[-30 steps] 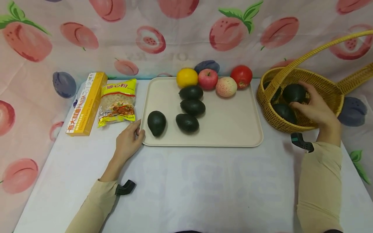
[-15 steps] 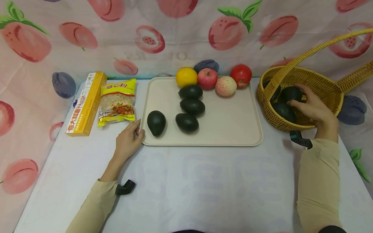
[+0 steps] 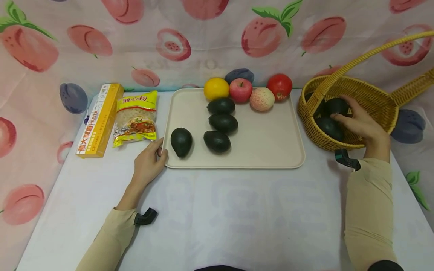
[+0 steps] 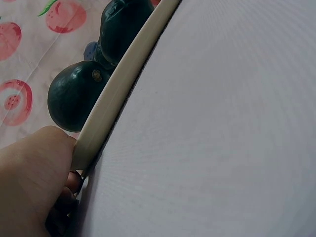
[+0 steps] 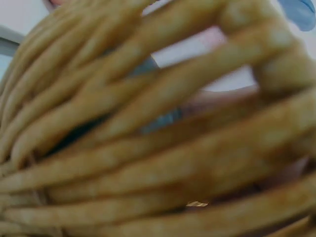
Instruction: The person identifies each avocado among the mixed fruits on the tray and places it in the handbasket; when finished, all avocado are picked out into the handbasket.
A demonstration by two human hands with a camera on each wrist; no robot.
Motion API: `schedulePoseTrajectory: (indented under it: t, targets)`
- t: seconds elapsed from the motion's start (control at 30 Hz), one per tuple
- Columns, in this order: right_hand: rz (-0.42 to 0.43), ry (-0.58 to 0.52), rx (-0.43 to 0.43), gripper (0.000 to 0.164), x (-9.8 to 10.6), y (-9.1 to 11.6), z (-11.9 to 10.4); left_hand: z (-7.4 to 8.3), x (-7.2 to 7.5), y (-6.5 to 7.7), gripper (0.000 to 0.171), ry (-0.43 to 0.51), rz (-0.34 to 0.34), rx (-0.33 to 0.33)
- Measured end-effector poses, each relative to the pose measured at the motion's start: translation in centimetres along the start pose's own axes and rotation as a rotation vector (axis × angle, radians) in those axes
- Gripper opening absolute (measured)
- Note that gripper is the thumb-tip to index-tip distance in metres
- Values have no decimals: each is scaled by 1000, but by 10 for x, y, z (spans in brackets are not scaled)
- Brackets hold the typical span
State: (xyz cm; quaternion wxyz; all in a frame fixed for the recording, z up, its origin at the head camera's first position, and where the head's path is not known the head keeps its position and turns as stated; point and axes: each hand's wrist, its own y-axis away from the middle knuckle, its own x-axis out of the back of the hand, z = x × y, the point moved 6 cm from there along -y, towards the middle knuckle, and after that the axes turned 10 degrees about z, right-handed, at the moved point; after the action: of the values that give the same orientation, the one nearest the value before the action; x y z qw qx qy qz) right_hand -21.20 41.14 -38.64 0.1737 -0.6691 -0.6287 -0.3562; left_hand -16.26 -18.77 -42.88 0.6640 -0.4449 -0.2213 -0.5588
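Note:
In the head view my left hand (image 3: pixel 149 163) grips the left rim of a beige tray (image 3: pixel 271 146); the left wrist view has the thumb side against that rim (image 4: pixel 111 101) and fingers lower down. At the right, my right hand (image 3: pixel 367 126) reaches into a yellow wicker basket (image 3: pixel 373 96) and holds a dark green avocado (image 3: pixel 335 107) between thumb and fingers. Two other avocados lie beside it, one nearer (image 3: pixel 329 128) and one (image 3: pixel 319 110) partly hidden by the handle. Wicker strands (image 5: pixel 148 143) fill the right wrist view and mostly hide the hand.
Several avocados (image 3: pixel 217 142) lie on the tray's left half. Along its back edge sit a yellow fruit (image 3: pixel 216 89), an apple (image 3: pixel 240 90), a pale speckled peach (image 3: pixel 262 99) and a red fruit (image 3: pixel 279 87). Left of the tray are a pasta bag (image 3: pixel 135 118) and a pasta box (image 3: pixel 100 120).
My right hand has shifted slightly left inside the basket, with the avocado moving left towards the others. My left hand stays at the tray rim.

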Motion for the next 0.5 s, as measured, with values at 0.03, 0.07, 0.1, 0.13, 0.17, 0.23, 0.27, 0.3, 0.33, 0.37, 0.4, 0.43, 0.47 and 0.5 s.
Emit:
schedulePoseTrajectory:
  t: [0.03,0.07,0.1,0.13,0.17,0.23,0.27,0.3,0.33,0.37,0.4,0.43,0.47,0.5]
  targets:
    - [-2,-3,-2,78,0,0,0,0,0,0,43,-2,1,-1]
    - [-6,-8,-2,77,-1,1,-1,0,0,0,43,-2,2,-1]
    - [-7,-13,-1,77,-1,1,-1,0,0,0,43,-3,1,-3]
    - [-9,-18,3,76,-1,2,-1,0,0,0,43,-5,2,-5]
    - [-9,-23,7,75,-1,2,-1,-1,-1,0,44,-7,3,-7]
    - [-7,-23,18,74,-1,3,-1,-1,-1,0,44,-10,0,-7]
    - [-7,-23,20,74,-1,3,-1,-1,-1,0,44,-10,-1,-7]
    - [-5,-20,20,74,-1,3,-1,-1,-1,0,44,-11,-2,-7]
    - [-4,-18,22,74,-1,3,-1,-1,-1,0,44,-10,-3,-8]
    - [-1,-16,24,75,-1,4,-2,-1,0,0,44,-9,-4,-8]
    - [2,-13,25,75,-1,4,-2,-1,0,0,44,-7,-5,-6]
    - [7,-8,28,76,-1,4,-3,-1,0,0,44,-8,-6,-5]
    - [13,-7,29,76,-1,5,-4,-2,0,0,44,-7,-6,-3]
    - [23,-8,37,76,0,5,-5,-2,0,0,44,-7,-6,-2]
